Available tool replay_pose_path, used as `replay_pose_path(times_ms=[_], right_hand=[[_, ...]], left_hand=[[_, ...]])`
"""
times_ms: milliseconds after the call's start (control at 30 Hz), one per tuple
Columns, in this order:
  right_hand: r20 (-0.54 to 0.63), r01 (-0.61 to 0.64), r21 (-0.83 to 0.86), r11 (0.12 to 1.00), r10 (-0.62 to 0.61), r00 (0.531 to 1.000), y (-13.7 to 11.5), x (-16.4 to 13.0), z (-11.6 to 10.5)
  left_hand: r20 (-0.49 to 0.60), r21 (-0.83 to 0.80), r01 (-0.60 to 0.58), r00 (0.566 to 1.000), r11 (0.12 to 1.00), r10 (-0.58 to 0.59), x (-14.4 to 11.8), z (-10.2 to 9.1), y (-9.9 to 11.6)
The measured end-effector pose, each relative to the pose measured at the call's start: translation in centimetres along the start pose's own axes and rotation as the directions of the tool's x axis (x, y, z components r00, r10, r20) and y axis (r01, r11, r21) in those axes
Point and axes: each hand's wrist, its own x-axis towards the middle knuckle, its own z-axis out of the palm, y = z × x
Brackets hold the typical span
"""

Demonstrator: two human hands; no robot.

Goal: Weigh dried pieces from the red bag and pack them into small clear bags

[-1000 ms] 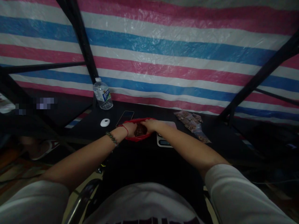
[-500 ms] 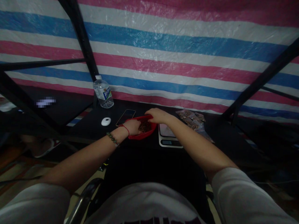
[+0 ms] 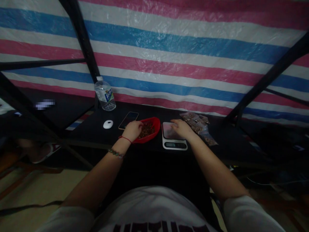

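Observation:
A red bowl [image 3: 155, 124] with small brown pieces in it sits on the dark table [image 3: 135, 145]. My left hand [image 3: 132, 130] rests on the bowl's left rim, fingers curled into it. My right hand [image 3: 180, 127] lies on the right part of a white kitchen scale [image 3: 170, 141] just right of the bowl, over a clear bag on the platform. Whether the fingers pinch the bag is unclear.
A phone [image 3: 128, 120] lies left of the bowl, a white oval object [image 3: 108, 124] further left, and a water bottle [image 3: 104, 95] stands at the back. Clear bags of brown pieces [image 3: 196, 124] lie right of the scale. Black frame bars and a striped tarp stand behind.
My right hand left the bowl's far rim and moved right onto the scale. My left hand stayed at the bowl. The view shifted slightly.

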Motion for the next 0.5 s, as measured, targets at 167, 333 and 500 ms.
replay_pose_path(times_ms=[167,333,500], right_hand=[[-0.001,-0.053,0.041,0.998,0.053,0.999,-0.1,-1.0,0.9],[-0.026,-0.065,0.101,0.993,0.068,0.997,-1.7,-0.7,0.9],[-0.023,0.120,0.332,0.936,-0.119,0.993,-6.6,2.8,1.0]], left_hand=[[0.024,0.007,0.009,1.000,1.000,-0.009,-1.5,0.2,0.0],[0.098,0.035,0.000,0.995,0.999,-0.004,-2.3,1.2,0.0],[0.074,0.037,-0.013,0.997,0.999,0.010,-2.2,1.6,0.8]])
